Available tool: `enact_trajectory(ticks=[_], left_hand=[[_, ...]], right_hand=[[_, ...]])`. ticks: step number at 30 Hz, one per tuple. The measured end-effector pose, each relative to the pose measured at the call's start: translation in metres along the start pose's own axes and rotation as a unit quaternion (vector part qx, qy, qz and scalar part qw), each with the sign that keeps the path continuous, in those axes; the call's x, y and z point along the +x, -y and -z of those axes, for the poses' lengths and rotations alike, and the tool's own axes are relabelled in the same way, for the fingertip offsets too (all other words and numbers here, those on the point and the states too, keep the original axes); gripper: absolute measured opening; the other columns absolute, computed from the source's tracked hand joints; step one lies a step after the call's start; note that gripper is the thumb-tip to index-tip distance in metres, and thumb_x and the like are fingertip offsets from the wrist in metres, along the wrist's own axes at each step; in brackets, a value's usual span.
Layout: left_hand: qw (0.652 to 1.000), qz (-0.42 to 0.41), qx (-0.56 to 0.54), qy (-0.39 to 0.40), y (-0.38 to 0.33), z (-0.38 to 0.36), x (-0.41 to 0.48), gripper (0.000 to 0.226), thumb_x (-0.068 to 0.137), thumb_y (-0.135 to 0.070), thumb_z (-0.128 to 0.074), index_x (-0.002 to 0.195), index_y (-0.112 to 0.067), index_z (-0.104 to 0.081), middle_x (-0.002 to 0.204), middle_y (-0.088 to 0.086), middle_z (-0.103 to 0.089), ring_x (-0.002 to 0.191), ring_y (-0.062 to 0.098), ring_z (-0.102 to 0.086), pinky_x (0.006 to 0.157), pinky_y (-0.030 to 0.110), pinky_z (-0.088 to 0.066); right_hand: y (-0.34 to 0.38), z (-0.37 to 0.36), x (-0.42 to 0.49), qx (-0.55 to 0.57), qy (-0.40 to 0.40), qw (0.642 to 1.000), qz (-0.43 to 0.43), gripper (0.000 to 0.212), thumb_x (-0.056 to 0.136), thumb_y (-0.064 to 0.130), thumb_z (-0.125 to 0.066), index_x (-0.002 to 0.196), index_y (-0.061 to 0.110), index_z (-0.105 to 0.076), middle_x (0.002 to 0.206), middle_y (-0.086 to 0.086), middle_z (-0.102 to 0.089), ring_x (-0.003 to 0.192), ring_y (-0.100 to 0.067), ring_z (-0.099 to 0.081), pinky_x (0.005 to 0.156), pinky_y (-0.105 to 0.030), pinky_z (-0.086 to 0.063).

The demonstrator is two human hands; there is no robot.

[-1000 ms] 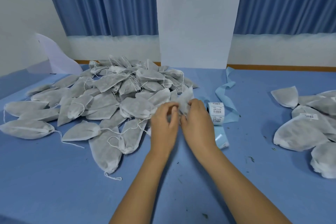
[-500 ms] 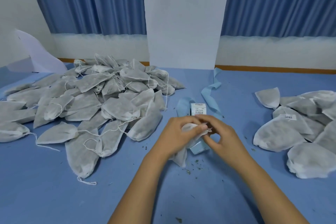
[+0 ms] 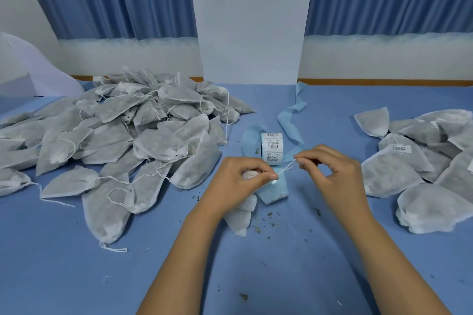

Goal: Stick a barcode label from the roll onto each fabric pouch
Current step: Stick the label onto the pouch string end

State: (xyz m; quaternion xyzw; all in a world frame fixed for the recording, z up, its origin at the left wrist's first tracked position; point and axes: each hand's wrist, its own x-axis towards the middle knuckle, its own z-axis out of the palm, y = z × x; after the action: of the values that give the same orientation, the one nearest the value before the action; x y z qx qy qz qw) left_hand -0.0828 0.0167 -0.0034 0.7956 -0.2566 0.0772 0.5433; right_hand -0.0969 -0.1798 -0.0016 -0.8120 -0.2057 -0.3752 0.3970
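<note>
My left hand (image 3: 236, 179) grips the gathered neck of a white fabric pouch (image 3: 240, 215), whose body hangs below the fist onto the blue table. My right hand (image 3: 330, 169) pinches the pouch's white drawstring (image 3: 285, 170), stretched taut between the two hands. Just behind the hands stands the roll of barcode labels (image 3: 271, 147), with its pale blue backing strip (image 3: 290, 120) curling away behind it. A big heap of unlabelled pouches (image 3: 122, 140) lies to the left. On the right is a smaller pile of pouches (image 3: 419, 158), one showing a barcode label (image 3: 399, 148).
The blue table (image 3: 76, 276) carries dark crumbs near the held pouch. A white upright board (image 3: 253, 20) and blue curtains stand behind the table. A white sheet (image 3: 33, 69) leans at the far left. Loose drawstrings trail from the left heap toward the front.
The pouch came out of the left heap and down in front of the label roll. My right hand has moved off to the right, drawing the string taut.
</note>
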Motion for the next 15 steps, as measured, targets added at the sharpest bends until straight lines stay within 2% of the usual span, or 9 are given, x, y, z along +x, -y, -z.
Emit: enact_trajectory(ticks=[4, 7, 10, 12, 15], left_hand=[[0.995, 0.001, -0.097, 0.016, -0.007, 0.002, -0.004, 0.007, 0.079, -0.028, -0.075, 0.073, -0.025, -0.076, 0.071, -0.008, -0.072, 0.070, 0.003, -0.064, 0.069, 0.012, -0.046], [0.989, -0.018, -0.150, 0.011, -0.010, -0.001, -0.004, 0.006, 0.079, -0.030, -0.073, 0.079, -0.028, -0.079, 0.084, -0.002, -0.076, 0.086, 0.011, -0.071, 0.080, 0.017, -0.049], [0.979, -0.024, -0.192, -0.068, -0.005, -0.003, -0.002, 0.011, 0.083, -0.017, -0.074, 0.091, -0.020, -0.079, 0.099, -0.001, -0.076, 0.102, 0.015, -0.070, 0.086, 0.018, -0.051], [0.985, -0.043, -0.134, -0.101, 0.000, -0.003, 0.000, 0.017, 0.083, -0.008, -0.074, 0.097, -0.017, -0.078, 0.103, -0.005, -0.075, 0.105, 0.010, -0.069, 0.088, 0.017, -0.051], [0.992, -0.087, 0.052, -0.080, 0.010, 0.001, 0.001, 0.021, 0.079, -0.007, -0.077, 0.100, -0.012, -0.077, 0.106, -0.004, -0.074, 0.102, 0.006, -0.069, 0.092, 0.028, -0.054]], right_hand=[[-0.002, 0.000, -0.001, 0.020, -0.050, 0.996, -0.074, 0.009, 0.083, -0.004, -0.068, 0.080, 0.004, -0.072, 0.071, -0.003, -0.063, 0.065, -0.018, -0.054, 0.064, -0.028, -0.045], [0.000, -0.010, -0.005, 0.004, -0.009, 0.996, -0.089, 0.008, 0.081, -0.001, -0.071, 0.078, 0.006, -0.073, 0.069, -0.001, -0.065, 0.061, -0.015, -0.051, 0.061, -0.028, -0.042], [0.004, -0.016, -0.008, -0.045, 0.048, 0.996, -0.056, 0.004, 0.080, 0.009, -0.075, 0.078, 0.013, -0.076, 0.070, 0.005, -0.069, 0.061, -0.013, -0.047, 0.062, -0.031, -0.042], [0.006, -0.017, -0.008, -0.051, 0.068, 0.996, -0.003, 0.004, 0.079, 0.011, -0.076, 0.077, 0.014, -0.077, 0.071, 0.007, -0.069, 0.063, -0.019, -0.049, 0.059, -0.033, -0.044], [0.009, -0.016, -0.009, -0.047, 0.098, 0.990, 0.090, 0.004, 0.078, 0.011, -0.074, 0.078, 0.011, -0.077, 0.069, 0.003, -0.068, 0.062, -0.023, -0.054, 0.057, -0.035, -0.048]])
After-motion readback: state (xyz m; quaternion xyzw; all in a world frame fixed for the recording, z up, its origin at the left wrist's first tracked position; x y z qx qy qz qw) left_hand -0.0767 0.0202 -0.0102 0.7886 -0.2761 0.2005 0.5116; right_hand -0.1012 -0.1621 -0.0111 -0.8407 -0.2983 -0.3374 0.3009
